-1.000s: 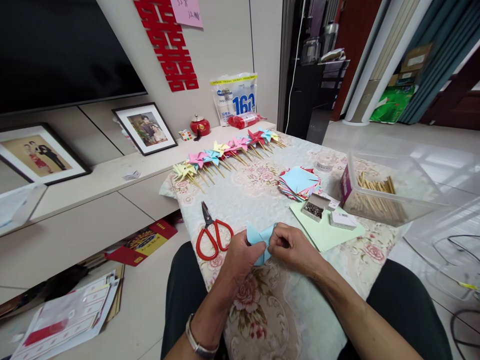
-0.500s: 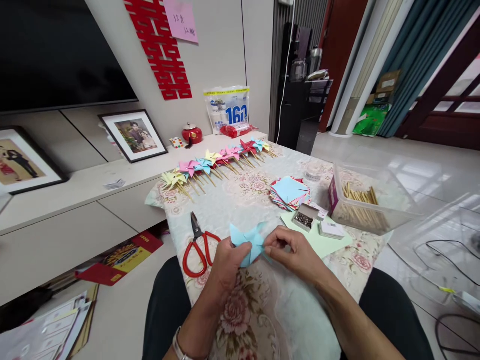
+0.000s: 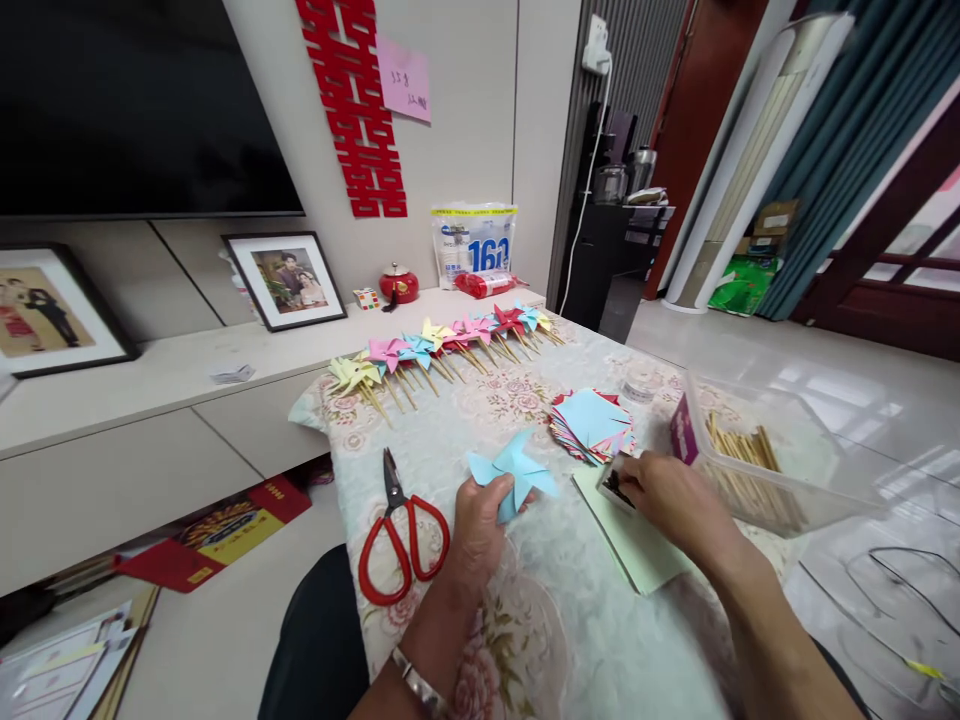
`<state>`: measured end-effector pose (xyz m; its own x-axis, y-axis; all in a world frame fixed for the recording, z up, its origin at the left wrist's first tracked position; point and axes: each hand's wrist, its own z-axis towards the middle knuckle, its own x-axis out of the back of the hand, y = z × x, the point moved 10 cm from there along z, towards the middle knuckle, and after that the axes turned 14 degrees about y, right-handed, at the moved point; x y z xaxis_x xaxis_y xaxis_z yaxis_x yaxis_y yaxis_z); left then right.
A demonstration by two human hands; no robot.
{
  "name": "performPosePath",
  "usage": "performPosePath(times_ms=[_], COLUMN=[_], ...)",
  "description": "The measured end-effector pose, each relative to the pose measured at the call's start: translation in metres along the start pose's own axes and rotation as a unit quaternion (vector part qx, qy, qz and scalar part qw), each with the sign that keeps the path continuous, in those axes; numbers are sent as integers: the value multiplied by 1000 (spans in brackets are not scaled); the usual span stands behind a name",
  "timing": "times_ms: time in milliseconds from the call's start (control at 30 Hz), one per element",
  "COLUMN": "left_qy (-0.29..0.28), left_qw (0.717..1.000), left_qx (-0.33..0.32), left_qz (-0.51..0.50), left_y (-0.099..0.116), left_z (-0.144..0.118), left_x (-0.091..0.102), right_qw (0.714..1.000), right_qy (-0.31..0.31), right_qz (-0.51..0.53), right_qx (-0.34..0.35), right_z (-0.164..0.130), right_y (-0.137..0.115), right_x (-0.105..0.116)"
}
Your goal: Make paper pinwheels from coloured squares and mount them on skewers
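Note:
A light blue paper pinwheel (image 3: 516, 468) is pinched in my left hand (image 3: 484, 520), the thumb pressing on its folded middle. My right hand (image 3: 671, 492) reaches over the small box of dark pins (image 3: 613, 484), its fingertips down at the box opening and partly hiding it. Whether those fingers hold a pin cannot be made out. Under the box lies pale green paper (image 3: 652, 550). Red-handled scissors (image 3: 401, 530) rest to the left of my left hand, blades pointing away. A stack of coloured paper squares (image 3: 592, 422), a blue one on top, lies beyond the pin box.
Finished pinwheels on sticks (image 3: 427, 350) line the far side of the flowered tablecloth (image 3: 525, 620). A clear plastic bin (image 3: 810, 490) of wooden sticks (image 3: 750, 460) stands at the right, near a tape roll (image 3: 640, 386). Behind is a white cabinet (image 3: 172, 400) with picture frames.
My right hand has left the pinwheel and moved right to the pin box. My left hand still holds the pinwheel, whose blades now show more openly. The view has shifted slightly.

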<state>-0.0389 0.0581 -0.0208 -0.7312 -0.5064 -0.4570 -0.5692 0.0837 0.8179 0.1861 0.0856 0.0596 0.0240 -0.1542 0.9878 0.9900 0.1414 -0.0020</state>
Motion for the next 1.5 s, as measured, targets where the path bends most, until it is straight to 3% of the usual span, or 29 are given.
performPosePath(times_ms=[200, 767, 1067, 1267, 1500], left_qy=[-13, -31, -30, -18, -27], left_qw=[1000, 999, 999, 1000, 999], left_qx=[1, 1, 10, 14, 12], left_qz=[-15, -9, -9, 0, 12], left_y=[5, 2, 0, 0, 1], left_z=[-1, -7, -8, -10, -13], left_x=[0, 1, 4, 6, 3], right_qw=[995, 998, 999, 1000, 1000], right_qy=[-30, -22, 0, -6, -14], right_qz=[-95, -63, -30, -10, -3], right_qx=[14, 2, 16, -13, 6], right_z=[10, 11, 7, 5, 7], right_y=[-8, -1, 0, 5, 6], right_x=[-13, -27, -22, -21, -30])
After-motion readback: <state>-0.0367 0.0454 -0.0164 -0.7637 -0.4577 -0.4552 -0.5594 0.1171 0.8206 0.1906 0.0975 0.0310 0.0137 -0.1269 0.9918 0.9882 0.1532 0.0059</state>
